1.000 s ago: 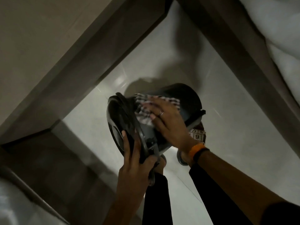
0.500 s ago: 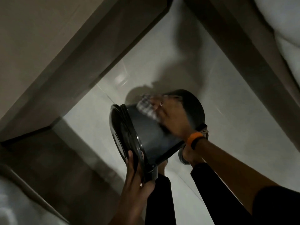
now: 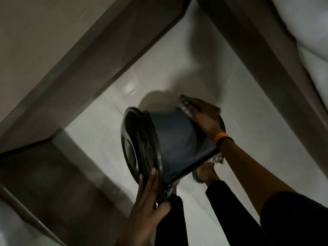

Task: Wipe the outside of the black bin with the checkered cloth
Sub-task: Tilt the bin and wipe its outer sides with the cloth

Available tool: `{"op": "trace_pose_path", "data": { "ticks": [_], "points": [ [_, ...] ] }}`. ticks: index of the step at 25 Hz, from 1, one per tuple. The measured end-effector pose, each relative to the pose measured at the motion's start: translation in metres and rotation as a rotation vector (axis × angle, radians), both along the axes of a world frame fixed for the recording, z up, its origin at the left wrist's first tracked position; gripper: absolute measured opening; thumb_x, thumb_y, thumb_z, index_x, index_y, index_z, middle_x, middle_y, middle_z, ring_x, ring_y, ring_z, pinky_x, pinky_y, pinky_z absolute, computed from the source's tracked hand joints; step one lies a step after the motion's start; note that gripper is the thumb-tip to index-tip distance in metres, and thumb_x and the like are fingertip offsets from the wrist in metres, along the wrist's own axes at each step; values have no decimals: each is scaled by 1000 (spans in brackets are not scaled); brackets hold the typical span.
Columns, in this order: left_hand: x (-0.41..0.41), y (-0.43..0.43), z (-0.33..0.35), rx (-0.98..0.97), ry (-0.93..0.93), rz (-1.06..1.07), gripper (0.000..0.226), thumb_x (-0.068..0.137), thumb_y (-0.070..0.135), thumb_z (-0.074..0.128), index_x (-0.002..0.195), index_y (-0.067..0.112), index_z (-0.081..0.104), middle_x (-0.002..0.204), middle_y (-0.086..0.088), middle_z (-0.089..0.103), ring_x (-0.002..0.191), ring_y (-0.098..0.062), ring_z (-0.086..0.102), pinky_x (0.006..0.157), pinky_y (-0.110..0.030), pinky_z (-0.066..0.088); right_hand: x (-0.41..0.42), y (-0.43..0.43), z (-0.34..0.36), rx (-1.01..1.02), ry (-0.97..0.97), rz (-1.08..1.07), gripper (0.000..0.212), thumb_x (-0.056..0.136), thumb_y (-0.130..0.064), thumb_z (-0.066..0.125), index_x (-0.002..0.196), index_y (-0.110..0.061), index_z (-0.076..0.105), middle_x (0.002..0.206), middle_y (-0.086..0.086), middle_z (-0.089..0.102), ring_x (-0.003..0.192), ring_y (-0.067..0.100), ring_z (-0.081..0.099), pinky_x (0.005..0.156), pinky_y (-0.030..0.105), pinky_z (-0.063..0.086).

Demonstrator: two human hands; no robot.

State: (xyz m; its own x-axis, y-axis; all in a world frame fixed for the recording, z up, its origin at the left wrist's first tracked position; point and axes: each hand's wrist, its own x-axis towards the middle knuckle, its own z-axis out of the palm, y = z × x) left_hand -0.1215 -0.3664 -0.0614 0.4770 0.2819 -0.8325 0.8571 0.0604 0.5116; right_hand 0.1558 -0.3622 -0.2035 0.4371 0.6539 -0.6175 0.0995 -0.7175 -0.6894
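Note:
The black bin [image 3: 179, 139] is tipped on its side above the pale floor, its lidded top facing left toward me. My left hand [image 3: 149, 201] grips the lid rim at the bin's lower left edge. My right hand [image 3: 205, 116] presses the checkered cloth [image 3: 185, 105] against the bin's side near its base, at the far upper right of the bin. Only a blurred strip of the cloth shows beyond my fingers. An orange and a black band sit on my right wrist.
A glossy white tiled floor [image 3: 248, 157] lies below. Brown wooden furniture panels [image 3: 74, 55] frame it at the left and upper right. White bedding [image 3: 308, 32] is at the top right. My dark-trousered legs [image 3: 221, 210] and a sandalled foot [image 3: 200, 176] stand under the bin.
My right hand has slid the cloth along the bin's side, away from the lid toward the base. The bin tilted a little. My left hand kept its grip on the rim.

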Motion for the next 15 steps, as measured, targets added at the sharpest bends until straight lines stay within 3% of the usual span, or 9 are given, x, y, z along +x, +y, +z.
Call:
{"op": "trace_pose_path", "data": {
  "ticks": [1, 2, 4, 5, 6, 7, 9, 12, 15],
  "points": [
    [6, 3, 2, 53, -54, -50, 76, 94, 28, 58, 159, 30, 19, 160, 35, -9, 158, -11, -10, 114, 0, 8, 10, -10, -5, -46, 29, -103, 40, 110, -34, 49, 147, -22, 58, 153, -1, 58, 145, 17, 52, 127, 29, 33],
    [13, 7, 7, 194, -168, -99, 61, 94, 15, 56, 152, 27, 43, 167, 24, 7, 159, -15, 4, 126, -20, 13, 13, -20, -7, -46, 79, -205, 40, 110, -32, 47, 149, -22, 56, 154, -4, 57, 146, 15, 51, 126, 32, 36],
    [26, 12, 15, 409, -350, -60, 48, 80, 10, 49, 121, 33, 55, 161, 1, 43, 149, -26, 35, 120, -62, 30, -1, -35, 5, 42, 143, -347, 39, 110, -28, 47, 147, -26, 56, 144, -25, 60, 141, -1, 52, 118, 16, 41],
    [36, 20, 19, 401, -349, 71, 55, 76, 14, 50, 127, 35, 50, 155, 11, 46, 141, -21, 45, 111, -63, 42, -12, -43, 13, 77, 115, -344, 38, 108, -29, 46, 144, -33, 57, 137, -37, 60, 135, -13, 52, 112, 9, 41],
    [46, 30, 18, 387, -312, 213, 61, 76, 21, 56, 136, 23, 47, 153, 26, 40, 137, -10, 48, 106, -54, 51, -26, -52, 19, 104, 106, -339, 37, 107, -30, 44, 142, -36, 56, 136, -40, 59, 133, -17, 51, 112, 10, 43],
    [55, 42, 15, 391, -251, 329, 71, 76, 32, 65, 141, 17, 40, 155, 29, 31, 139, -5, 45, 105, -44, 54, -40, -58, 22, 109, 76, -330, 36, 108, -30, 42, 141, -36, 57, 142, -32, 59, 137, -11, 51, 116, 18, 44],
    [77, 65, 3, 356, -8, 452, 99, 66, 61, 74, 148, 32, 25, 165, 11, 23, 148, -18, 36, 111, -52, 47, -62, -66, 18, 27, -82, -313, 40, 111, -26, 40, 149, -20, 53, 157, -1, 52, 148, 17, 46, 124, 45, 37],
    [103, 94, -18, 465, 344, 234, 115, 67, 73, 72, 156, 39, 8, 161, -7, 31, 146, -34, 30, 112, -66, 35, -67, -61, 7, -71, -162, -324, 42, 112, -20, 42, 153, -16, 47, 159, 10, 47, 149, 30, 42, 125, 56, 31],
    [105, 115, -30, 592, 372, -19, 104, 81, 68, 67, 160, 27, 14, 147, -20, 41, 133, -42, 39, 102, -60, 43, -56, -45, 4, -118, -120, -359, 44, 111, -24, 43, 155, -22, 45, 163, 6, 44, 153, 28, 39, 128, 54, 27]
  ]
}}
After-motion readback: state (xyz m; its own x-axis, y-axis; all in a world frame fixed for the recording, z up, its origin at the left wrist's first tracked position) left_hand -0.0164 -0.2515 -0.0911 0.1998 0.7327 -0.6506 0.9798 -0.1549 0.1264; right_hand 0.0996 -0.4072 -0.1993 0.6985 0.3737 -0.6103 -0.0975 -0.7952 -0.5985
